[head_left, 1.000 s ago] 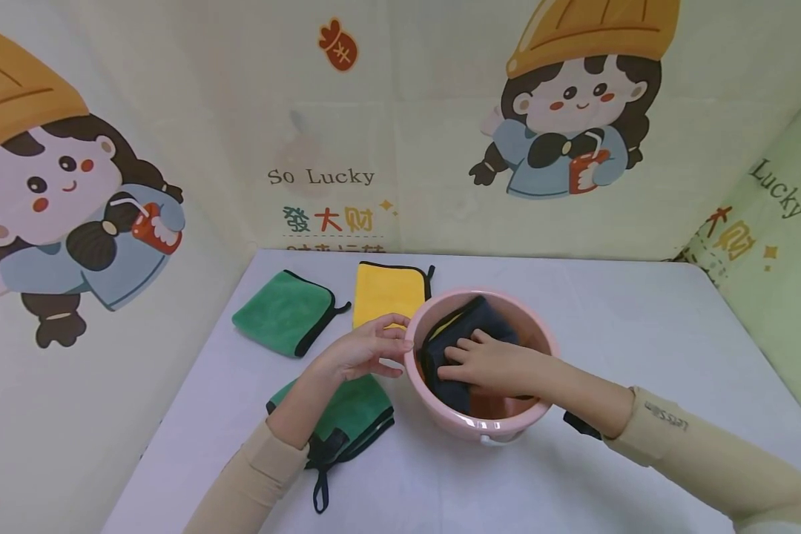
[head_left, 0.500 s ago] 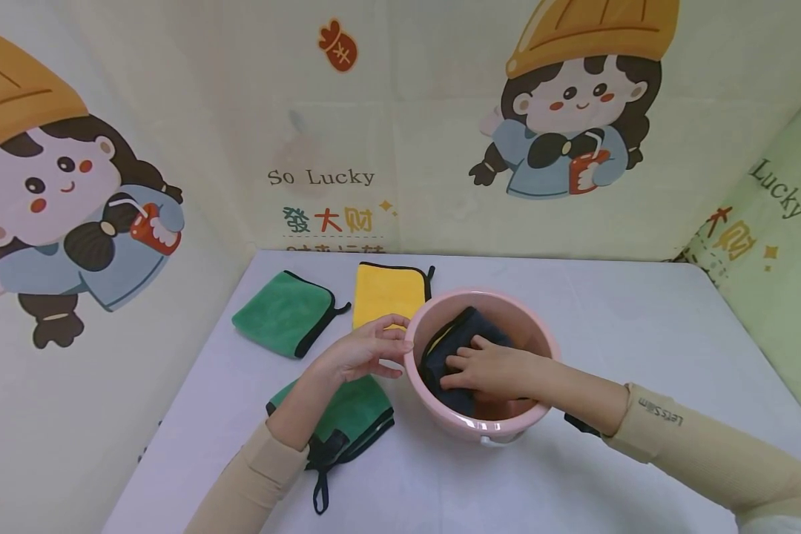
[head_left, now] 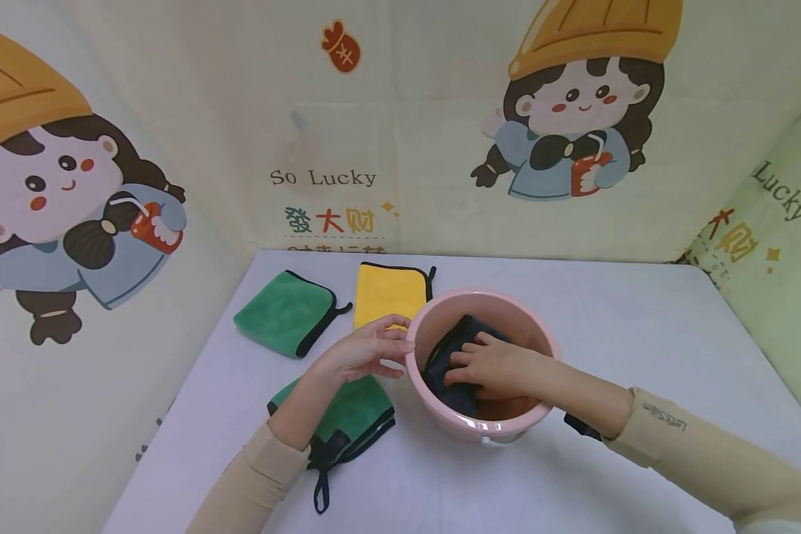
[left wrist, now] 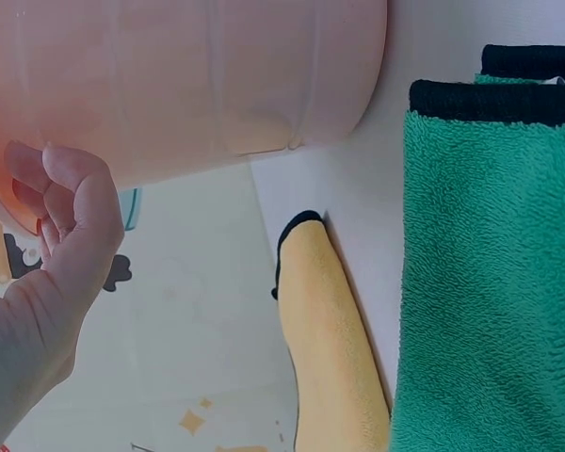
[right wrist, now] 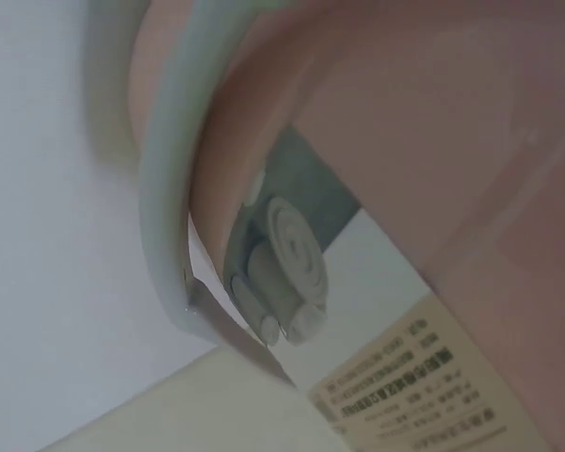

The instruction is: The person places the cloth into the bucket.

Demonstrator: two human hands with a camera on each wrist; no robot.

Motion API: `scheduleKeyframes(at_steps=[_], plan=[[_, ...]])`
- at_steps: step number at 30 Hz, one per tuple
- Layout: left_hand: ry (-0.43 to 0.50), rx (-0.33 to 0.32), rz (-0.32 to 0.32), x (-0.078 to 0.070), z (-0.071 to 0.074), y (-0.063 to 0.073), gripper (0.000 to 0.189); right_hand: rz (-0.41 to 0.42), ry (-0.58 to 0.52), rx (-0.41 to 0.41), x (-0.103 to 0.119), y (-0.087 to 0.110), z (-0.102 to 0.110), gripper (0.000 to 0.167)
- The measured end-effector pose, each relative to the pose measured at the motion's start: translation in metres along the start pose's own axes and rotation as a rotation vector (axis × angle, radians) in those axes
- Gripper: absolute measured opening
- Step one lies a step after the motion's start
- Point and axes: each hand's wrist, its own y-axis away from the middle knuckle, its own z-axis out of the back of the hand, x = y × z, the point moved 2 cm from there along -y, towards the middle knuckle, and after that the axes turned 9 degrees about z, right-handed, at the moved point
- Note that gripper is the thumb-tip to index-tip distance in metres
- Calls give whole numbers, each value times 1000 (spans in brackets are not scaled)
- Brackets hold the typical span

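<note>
A pink bucket [head_left: 440, 415] stands on the table. My left hand [head_left: 367, 352] holds its left rim, fingertips right at the edge; in the left wrist view the fingers [left wrist: 75, 174] bend at the rim. Inside the bucket lies a folded dark navy towel [head_left: 463, 334]. My right hand [head_left: 490, 367] reaches in over the near right side, its spread fingers resting on this towel; the thumb is hidden. The right wrist view shows only the bucket's outer wall [right wrist: 433, 141], its label and its pale handle [right wrist: 169, 188], no hand.
Left of the bucket lie a green towel [head_left: 287, 311], a yellow towel [head_left: 387, 293] and another green towel [head_left: 354, 415] under my left forearm, all black-edged. The white table [head_left: 641, 326] meets a printed cloth backdrop [head_left: 434, 133].
The navy towel has sunk lower in the bucket and its yellow inner side has gone out of sight. My right hand has shifted slightly on it; the left hand stays at the rim.
</note>
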Motion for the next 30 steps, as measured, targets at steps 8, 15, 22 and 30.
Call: scheduleKeyframes(at_steps=[8, 15, 22, 30], plan=[[-4, -8, 0, 2, -3, -2, 48, -106, -6, -396, -14, 32, 34, 43], [-18, 0, -15, 4, -4, -3, 48, -317, -106, -898, -27, 90, 61, 47], [-12, -4, -18, 6, -2, -1, 47, -634, -653, -982, -34, 125, 36, 63], [-8, 0, -30, 7, -3, 0, 46, -675, -1201, -703, -30, 136, -3, 58]])
